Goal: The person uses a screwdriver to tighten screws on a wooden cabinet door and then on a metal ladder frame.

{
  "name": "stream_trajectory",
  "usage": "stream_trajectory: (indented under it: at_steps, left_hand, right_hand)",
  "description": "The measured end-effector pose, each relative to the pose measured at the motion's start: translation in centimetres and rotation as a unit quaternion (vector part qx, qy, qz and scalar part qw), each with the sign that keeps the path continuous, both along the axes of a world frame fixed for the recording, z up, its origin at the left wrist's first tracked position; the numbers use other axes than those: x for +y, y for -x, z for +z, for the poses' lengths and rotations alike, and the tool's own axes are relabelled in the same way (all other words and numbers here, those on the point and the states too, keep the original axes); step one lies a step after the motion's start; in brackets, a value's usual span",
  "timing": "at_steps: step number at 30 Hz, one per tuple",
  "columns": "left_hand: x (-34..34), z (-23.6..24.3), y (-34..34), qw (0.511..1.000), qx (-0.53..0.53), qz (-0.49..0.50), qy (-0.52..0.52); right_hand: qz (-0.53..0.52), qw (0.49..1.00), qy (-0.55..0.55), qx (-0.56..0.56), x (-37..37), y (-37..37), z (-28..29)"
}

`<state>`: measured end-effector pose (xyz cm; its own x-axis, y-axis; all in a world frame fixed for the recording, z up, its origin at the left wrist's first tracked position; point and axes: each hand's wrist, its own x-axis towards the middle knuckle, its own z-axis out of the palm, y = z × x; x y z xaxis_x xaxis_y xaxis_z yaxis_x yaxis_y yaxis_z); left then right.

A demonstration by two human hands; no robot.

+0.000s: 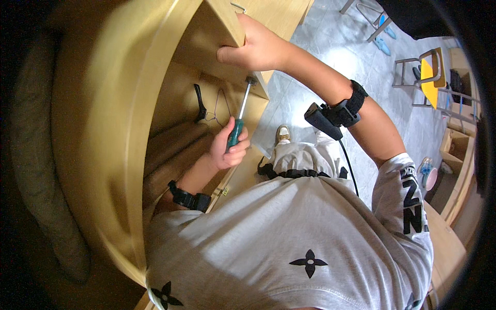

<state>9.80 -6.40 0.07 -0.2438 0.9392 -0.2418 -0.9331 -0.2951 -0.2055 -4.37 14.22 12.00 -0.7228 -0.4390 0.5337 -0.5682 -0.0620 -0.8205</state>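
The largest thing is the wooden cabinet [116, 129], which fills the view from 8 o'clock to nearly 12 o'clock, and its inside is partly in shadow. The grey floor [320, 57] lies toward 1 o'clock. A wooden panel [204, 33] stands between 11 and 12 o'clock, at the upper part of the cabinet. Toward 2 o'clock, well apart from the work, is a yellow chair [428, 85].

The right hand [258, 49] is at 12 o'clock and grasps the edge of the panel: the thumb lies on the inner face, and the other fingers are mostly hidden. The left hand [230, 147], just at 11 o'clock from the centre, has its fingers closed around the green handle of the screwdriver [236, 133]. This tool is in front of the cabinet opening, and its shaft points between 12 and 1 o'clock. Behind it, at 11 o'clock, there is a thin purple loop [222, 92]. The smallest thing is a dark fitting [251, 80] beside the panel's lower edge. The tip reaches it, but I cannot tell if it sits in a screw.
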Motion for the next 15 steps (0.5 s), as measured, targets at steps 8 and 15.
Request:
stream_trajectory:
  at_steps: [8, 15]
  left_hand:
    - [0.2, 2.2, 0.2, 0.588, 0.545, -0.053, 0.595]
    - [0.0, -0.9, -2.6, 0.988, 0.043, 0.108, 0.104]
  right_hand:
    - [-0.024, 0.999, -0.03, 0.01, 0.3, -0.5, 0.5]
    - [-0.006, 0.998, -0.032, 0.049, -0.3, -0.7, 0.6]
